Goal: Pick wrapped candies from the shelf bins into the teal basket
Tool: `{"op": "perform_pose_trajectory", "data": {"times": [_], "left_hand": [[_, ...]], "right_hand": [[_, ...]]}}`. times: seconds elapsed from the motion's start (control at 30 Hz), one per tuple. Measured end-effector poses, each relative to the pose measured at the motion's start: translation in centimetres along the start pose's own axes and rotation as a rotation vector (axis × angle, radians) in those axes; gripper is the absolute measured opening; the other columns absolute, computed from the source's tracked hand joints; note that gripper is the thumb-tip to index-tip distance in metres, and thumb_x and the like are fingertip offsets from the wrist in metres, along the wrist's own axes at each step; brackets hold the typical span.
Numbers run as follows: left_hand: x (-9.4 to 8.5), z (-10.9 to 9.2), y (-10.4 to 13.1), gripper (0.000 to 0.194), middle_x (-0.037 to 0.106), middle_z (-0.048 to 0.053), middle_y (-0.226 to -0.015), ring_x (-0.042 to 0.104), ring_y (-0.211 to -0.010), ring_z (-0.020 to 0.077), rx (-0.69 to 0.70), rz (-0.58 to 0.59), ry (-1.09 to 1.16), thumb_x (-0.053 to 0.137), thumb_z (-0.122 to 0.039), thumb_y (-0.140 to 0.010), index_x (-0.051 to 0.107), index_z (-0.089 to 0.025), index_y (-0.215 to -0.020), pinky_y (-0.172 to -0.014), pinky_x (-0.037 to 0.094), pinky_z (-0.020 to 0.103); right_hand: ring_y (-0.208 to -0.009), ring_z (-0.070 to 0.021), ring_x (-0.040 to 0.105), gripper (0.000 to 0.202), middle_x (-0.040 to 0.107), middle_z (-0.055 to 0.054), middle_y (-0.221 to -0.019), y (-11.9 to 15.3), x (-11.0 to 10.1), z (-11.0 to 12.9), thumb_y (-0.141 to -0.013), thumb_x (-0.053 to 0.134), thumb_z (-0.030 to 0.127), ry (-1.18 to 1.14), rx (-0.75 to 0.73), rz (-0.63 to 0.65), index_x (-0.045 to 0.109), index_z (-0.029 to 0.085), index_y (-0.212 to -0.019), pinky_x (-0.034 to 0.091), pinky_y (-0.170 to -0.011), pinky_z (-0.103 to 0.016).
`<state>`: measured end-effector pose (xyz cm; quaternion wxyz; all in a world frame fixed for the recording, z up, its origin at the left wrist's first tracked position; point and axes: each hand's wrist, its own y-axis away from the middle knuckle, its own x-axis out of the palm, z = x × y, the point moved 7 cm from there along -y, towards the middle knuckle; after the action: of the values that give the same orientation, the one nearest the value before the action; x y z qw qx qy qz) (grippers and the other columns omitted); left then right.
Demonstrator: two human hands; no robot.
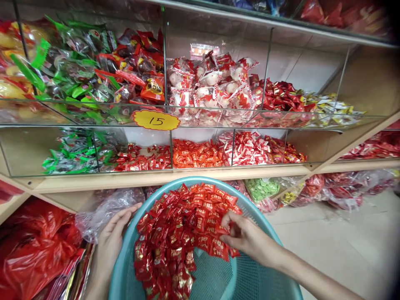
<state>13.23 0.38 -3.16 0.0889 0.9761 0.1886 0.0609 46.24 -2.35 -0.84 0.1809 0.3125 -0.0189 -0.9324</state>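
Note:
A teal plastic basket with mesh sides fills the lower middle of the view. Many small red candy packets with gold print are heaped in its left and middle part, and some of its mesh bottom shows beside them. My left hand is at the basket's left rim, fingers stretched along the outside. Over the right side of the heap, my right hand has its thumb and fingers closed on red candy packets.
Behind the basket, a shelf has glass-divided bins of wrapped candies. A yellow tag reading 15 hangs above. Red plastic bags lie at left; bagged candies sit on the tiled floor at right.

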Motion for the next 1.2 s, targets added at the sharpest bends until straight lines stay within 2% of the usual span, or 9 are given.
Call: {"op": "perform_pose_trajectory", "data": {"times": [0.13,0.23,0.33,0.47,0.6,0.73,0.97,1.2], "left_hand": [[0.1,0.1,-0.1,0.025,0.071,0.004,-0.109,0.058,-0.113,0.0240,0.007,-0.010,0.040,0.070,-0.038,-0.068,0.071,-0.021,-0.087,-0.103,0.038,0.034],[0.3,0.1,-0.1,0.024,0.073,0.004,-0.104,0.059,-0.110,0.0246,0.015,-0.012,0.100,0.072,-0.037,-0.066,0.071,-0.020,-0.083,-0.101,0.040,0.034],[0.4,0.0,0.0,0.023,0.073,0.004,-0.102,0.060,-0.108,0.0251,0.020,-0.007,0.104,0.072,-0.036,-0.067,0.071,-0.020,-0.082,-0.101,0.040,0.035],[0.4,0.0,0.1,0.023,0.073,0.004,-0.100,0.060,-0.108,0.0263,0.018,-0.005,0.101,0.072,-0.036,-0.067,0.071,-0.019,-0.082,-0.102,0.039,0.037],[0.3,0.2,0.0,0.022,0.073,0.004,-0.101,0.060,-0.109,0.0257,0.023,0.005,0.119,0.071,-0.036,-0.069,0.071,-0.020,-0.084,-0.102,0.039,0.037],[0.3,0.4,-0.1,0.022,0.072,0.004,-0.103,0.060,-0.109,0.0249,0.025,0.026,0.116,0.070,-0.036,-0.070,0.070,-0.020,-0.085,-0.103,0.038,0.037],[0.3,0.2,0.0,0.024,0.073,0.004,-0.103,0.059,-0.110,0.0255,0.014,-0.009,0.115,0.072,-0.037,-0.068,0.071,-0.019,-0.085,-0.103,0.037,0.037],[0.5,-0.2,-0.1,0.026,0.073,0.004,-0.101,0.059,-0.109,0.0250,0.037,-0.004,0.081,0.072,-0.038,-0.066,0.071,-0.019,-0.083,-0.102,0.039,0.034]], "right_hand": [[-0.056,-0.0103,0.048,0.008,0.051,0.004,-0.067,0.1,1.0,0.1,-0.081,0.051,0.020,0.118,-0.049,0.009,0.045,0.021,-0.087,0.036,-0.050,-0.022],[-0.065,-0.0132,0.053,0.004,0.057,-0.001,-0.080,-0.2,1.6,1.1,-0.083,0.048,0.017,0.402,-0.166,-0.013,0.048,0.020,-0.086,0.038,-0.057,-0.025],[-0.074,-0.0178,0.055,0.007,0.059,-0.004,-0.082,-0.6,2.6,2.2,-0.085,0.048,0.016,0.710,-0.292,-0.053,0.051,0.019,-0.079,0.039,-0.065,-0.029],[-0.075,-0.0186,0.055,0.010,0.061,-0.004,-0.082,-1.3,3.8,2.7,-0.086,0.048,0.013,0.895,-0.347,-0.072,0.054,0.018,-0.079,0.038,-0.068,-0.031],[-0.073,-0.0180,0.055,0.013,0.062,-0.004,-0.082,-1.9,4.5,2.8,-0.085,0.048,0.008,0.968,-0.368,-0.083,0.055,0.017,-0.080,0.038,-0.068,-0.031],[-0.073,-0.0184,0.055,0.008,0.061,-0.004,-0.082,-2.3,5.0,2.9,-0.083,0.052,0.010,0.969,-0.364,-0.086,0.055,0.017,-0.081,0.039,-0.068,-0.031],[-0.075,-0.0177,0.055,0.010,0.059,-0.005,-0.088,-3.3,6.5,2.6,-0.082,0.053,0.007,1.012,-0.335,-0.038,0.054,0.017,-0.081,0.041,-0.067,-0.030],[-0.075,-0.0177,0.057,0.011,0.060,-0.005,-0.085,-4.6,5.0,2.3,-0.085,0.051,0.007,1.027,-0.289,-0.125,0.054,0.017,-0.083,0.039,-0.068,-0.031]]}}
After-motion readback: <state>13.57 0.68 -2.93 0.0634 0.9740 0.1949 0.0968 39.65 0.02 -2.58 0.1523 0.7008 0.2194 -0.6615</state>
